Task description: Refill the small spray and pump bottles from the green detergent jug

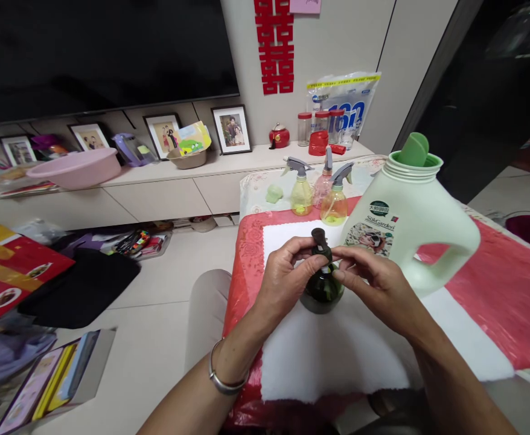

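A dark green spray bottle (323, 295) stands upright on a white cloth (337, 356) before me. Its dark spray head (319, 237) sits at the neck, partly covered by fingers. My left hand (285, 273) is closed, thumb and fingers pinching the spray head's collar. From the other side, my right hand (378, 283) has thumb and fingertips pinched at the same neck. Whether the collar is fully seated on the bottle is hidden. Close to my right hand stands a large pale green jug (403, 226) with a green cap (414, 150) resting in its mouth.
Behind the bottle are several spray bottles, including a yellow one (301, 196) and an orange-yellow one (334, 208), plus a light green lump (274, 193). Red plastic (251, 260) covers the table. A low cabinet (156, 199) bears a pink basin (77, 169) and photo frames.
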`<state>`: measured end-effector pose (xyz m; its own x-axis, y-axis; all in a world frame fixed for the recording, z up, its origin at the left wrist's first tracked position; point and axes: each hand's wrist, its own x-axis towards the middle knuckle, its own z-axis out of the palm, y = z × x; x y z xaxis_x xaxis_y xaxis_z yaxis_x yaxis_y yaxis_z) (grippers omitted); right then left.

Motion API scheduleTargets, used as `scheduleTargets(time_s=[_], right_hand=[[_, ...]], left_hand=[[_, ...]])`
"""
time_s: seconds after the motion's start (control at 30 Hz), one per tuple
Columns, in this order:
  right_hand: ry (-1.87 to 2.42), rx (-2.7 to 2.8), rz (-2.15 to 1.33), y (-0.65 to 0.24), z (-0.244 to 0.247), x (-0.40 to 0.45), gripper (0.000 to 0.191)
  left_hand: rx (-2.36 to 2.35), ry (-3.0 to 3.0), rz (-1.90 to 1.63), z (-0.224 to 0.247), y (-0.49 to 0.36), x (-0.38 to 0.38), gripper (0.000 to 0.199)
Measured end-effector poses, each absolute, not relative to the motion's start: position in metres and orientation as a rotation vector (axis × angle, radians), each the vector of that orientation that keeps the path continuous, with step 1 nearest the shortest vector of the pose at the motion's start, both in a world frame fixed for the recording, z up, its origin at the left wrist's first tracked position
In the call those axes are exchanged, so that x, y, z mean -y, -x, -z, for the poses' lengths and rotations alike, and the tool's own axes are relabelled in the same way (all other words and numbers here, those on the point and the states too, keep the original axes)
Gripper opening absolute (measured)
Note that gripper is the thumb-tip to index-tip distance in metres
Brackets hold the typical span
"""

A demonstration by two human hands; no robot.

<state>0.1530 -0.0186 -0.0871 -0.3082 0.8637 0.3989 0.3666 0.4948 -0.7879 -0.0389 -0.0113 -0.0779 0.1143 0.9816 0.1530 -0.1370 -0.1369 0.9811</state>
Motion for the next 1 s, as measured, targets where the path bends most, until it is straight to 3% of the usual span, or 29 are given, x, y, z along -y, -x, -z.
scheduleTargets(time_s=[0.4,1.0], right_hand=[[0.932,1.852,-0.611,-0.150,0.096,0.013,0.013],[0.863,1.949,-0.599,-0.156,0.096,0.009,0.020]], left_hand=[[-0.909,-1.519,-1.369,0.096,0.040,0.011,0.018],[-0.834,-1.684,-1.420,0.121,0.040,0.016,0.025]])
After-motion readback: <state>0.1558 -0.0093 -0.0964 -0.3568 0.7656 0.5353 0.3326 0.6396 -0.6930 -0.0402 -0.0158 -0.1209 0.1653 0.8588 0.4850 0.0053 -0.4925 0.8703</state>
